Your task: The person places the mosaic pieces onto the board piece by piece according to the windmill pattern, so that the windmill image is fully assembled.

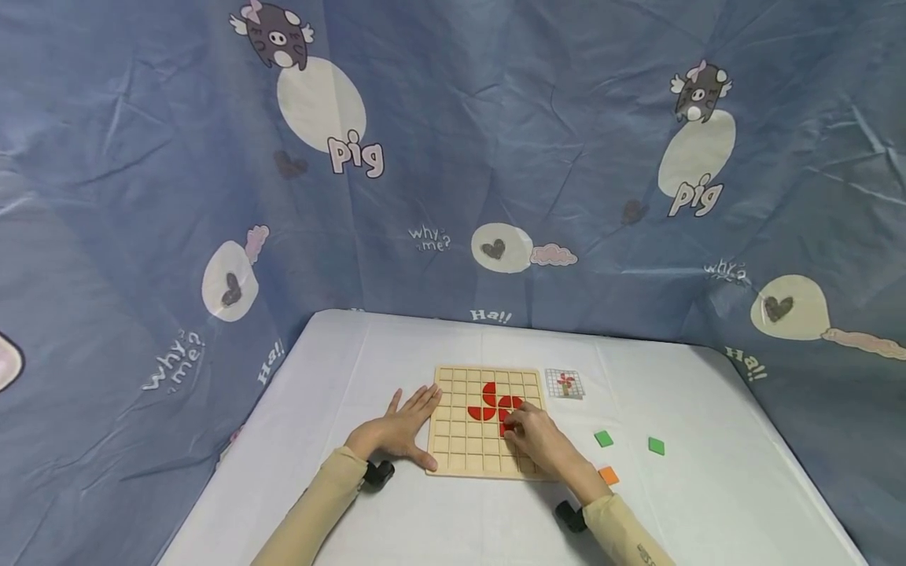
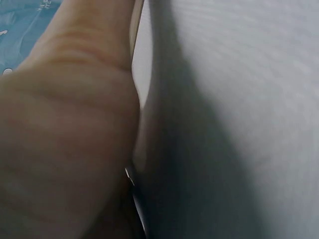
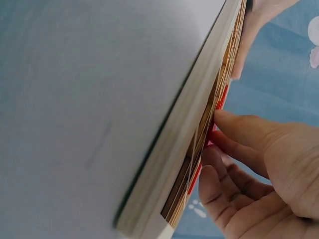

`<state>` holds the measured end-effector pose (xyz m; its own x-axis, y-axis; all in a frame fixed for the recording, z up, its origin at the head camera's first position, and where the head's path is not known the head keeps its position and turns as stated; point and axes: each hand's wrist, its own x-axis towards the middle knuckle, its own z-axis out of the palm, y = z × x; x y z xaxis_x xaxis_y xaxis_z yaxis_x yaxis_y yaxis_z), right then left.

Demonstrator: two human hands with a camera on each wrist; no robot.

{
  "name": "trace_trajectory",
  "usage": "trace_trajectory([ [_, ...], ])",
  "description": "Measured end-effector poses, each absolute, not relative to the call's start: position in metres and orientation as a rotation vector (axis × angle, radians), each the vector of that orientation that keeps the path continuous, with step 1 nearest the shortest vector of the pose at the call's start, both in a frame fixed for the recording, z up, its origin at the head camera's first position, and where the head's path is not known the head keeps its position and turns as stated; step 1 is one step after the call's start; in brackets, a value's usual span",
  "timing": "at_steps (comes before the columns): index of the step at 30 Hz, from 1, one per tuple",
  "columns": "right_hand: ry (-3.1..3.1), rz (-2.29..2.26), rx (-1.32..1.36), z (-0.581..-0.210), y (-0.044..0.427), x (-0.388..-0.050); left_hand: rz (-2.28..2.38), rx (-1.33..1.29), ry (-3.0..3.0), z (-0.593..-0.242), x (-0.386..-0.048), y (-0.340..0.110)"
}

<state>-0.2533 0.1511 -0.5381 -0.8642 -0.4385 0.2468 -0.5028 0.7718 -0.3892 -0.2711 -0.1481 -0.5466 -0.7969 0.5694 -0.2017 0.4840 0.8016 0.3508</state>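
A square wooden grid board [image 1: 458, 448] lies on the white table. Red quarter-round pieces [image 1: 489, 393] sit in its cells in a pinwheel layout. My left hand [image 1: 399, 428] is spread at the board's left side, thumb and fingertips touching its edge. In the left wrist view, that hand's underside [image 2: 65, 134] fills the left part, its fingertips out of sight. Over the board's right half, my right hand [image 1: 539, 440] pinches a red piece [image 3: 213, 135] between thumb and fingers, down at the board's surface. The fingers partly cover this piece, so its full shape is hidden.
A small pattern card [image 1: 565, 384] showing a red pinwheel on a grid lies beyond the board's right edge. To the right are two green squares [image 1: 603, 439] and an orange square [image 1: 609, 475], close to the right forearm. A blue printed cloth [image 1: 439, 189] hangs behind the table.
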Motion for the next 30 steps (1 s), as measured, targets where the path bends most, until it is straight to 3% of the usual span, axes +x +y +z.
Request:
trace_trajectory([
  [15,-2.803,0.74,0.771,-0.537,0.153,-0.254,0.401,0.806,2.7,-0.548,-0.271,-0.147],
  [30,-2.859,0.836,0.403,-0.517,0.211,-0.25,0.392,0.77,2.696,-0.545,-0.27,-0.146],
])
